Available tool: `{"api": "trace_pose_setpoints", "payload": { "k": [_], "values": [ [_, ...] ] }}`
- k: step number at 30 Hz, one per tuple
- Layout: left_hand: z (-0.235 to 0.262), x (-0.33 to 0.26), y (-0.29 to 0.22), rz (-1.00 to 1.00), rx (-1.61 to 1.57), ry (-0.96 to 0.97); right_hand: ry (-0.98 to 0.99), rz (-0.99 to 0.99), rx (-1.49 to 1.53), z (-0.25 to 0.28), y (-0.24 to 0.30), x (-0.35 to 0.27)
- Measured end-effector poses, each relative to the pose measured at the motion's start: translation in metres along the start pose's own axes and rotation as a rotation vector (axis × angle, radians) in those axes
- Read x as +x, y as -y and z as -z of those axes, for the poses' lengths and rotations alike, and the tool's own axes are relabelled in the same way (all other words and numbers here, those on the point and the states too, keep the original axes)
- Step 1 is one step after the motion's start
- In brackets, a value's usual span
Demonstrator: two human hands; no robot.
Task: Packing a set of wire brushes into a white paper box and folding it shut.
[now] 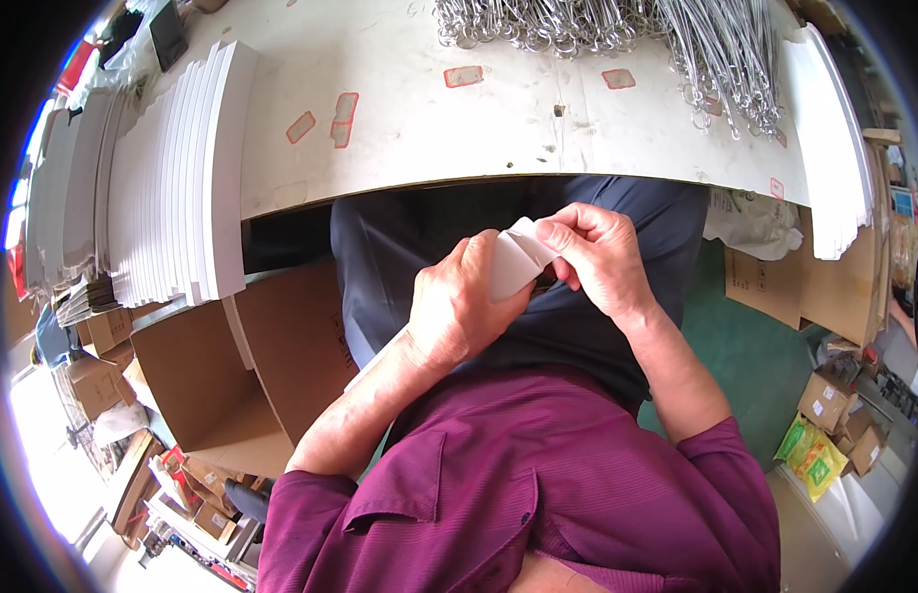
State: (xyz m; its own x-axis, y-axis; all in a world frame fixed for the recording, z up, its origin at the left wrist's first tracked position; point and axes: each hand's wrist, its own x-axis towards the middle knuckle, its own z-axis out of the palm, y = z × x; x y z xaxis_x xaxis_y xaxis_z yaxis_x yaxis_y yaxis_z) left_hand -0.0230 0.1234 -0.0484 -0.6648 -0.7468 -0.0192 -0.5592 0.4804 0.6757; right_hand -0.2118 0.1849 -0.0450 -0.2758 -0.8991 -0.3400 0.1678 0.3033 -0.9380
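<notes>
shirt (617, 484), purple and finely ribbed, with a pocket flap on my left side, is nearest to me. past it, my bare forearms reach up over my lap. my left hand (457, 304) is wrapped around a small white card box (516, 265), fingers behind and thumb side toward me. my right hand (599, 259) has its thumb and fingers pinched close on a flap at the upper right end of that box. so the box sits between both hands, tilted, above my dark trousers (380, 282) and just short of the table edge; its lower part is hidden by my left hand.

to my left, below the table, an open brown carton (187, 390) stands beside my leg. on my right are green floor (741, 316) and a crumpled translucent bag (760, 225).

beyond the hands, the off-white tabletop (399, 128) carries worn, red-edged patches (463, 76). a row of flat white card pieces (182, 178) stands at its left end, another white stack (830, 138) at its right. farthest off lie silver wires with looped ends (716, 59), heaped along the far side.
</notes>
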Motion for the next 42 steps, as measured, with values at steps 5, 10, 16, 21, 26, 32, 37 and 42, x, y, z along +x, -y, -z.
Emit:
{"api": "trace_pose_setpoints", "payload": {
  "k": [5, 10, 16, 21, 26, 32, 37, 42],
  "values": [
    [-0.002, 0.005, -0.001, 0.010, -0.015, -0.020, 0.063, -0.145, 0.235, 0.001, -0.002, 0.002],
    [-0.004, 0.002, 0.001, -0.006, -0.015, -0.022, 0.072, -0.148, 0.028, -0.009, 0.000, -0.001],
    [-0.005, 0.002, 0.000, -0.018, -0.034, -0.035, 0.002, -0.012, -0.009, -0.012, 0.000, -0.002],
    [-0.005, 0.001, 0.001, -0.008, -0.020, -0.014, 0.012, 0.100, -0.145, -0.016, -0.004, -0.004],
    [-0.006, 0.002, 0.001, -0.033, -0.017, -0.012, 0.021, 0.143, -0.131, -0.013, -0.010, -0.006],
    [-0.006, 0.002, 0.001, -0.033, -0.023, 0.003, 0.042, 0.009, -0.078, -0.009, 0.001, -0.004],
    [-0.008, 0.001, 0.004, -0.050, -0.021, -0.007, 0.064, -0.039, -0.014, -0.006, 0.001, -0.004],
    [-0.009, 0.001, 0.003, -0.042, -0.016, -0.007, 0.035, 0.019, -0.040, -0.011, 0.000, -0.007]
  ]
}}
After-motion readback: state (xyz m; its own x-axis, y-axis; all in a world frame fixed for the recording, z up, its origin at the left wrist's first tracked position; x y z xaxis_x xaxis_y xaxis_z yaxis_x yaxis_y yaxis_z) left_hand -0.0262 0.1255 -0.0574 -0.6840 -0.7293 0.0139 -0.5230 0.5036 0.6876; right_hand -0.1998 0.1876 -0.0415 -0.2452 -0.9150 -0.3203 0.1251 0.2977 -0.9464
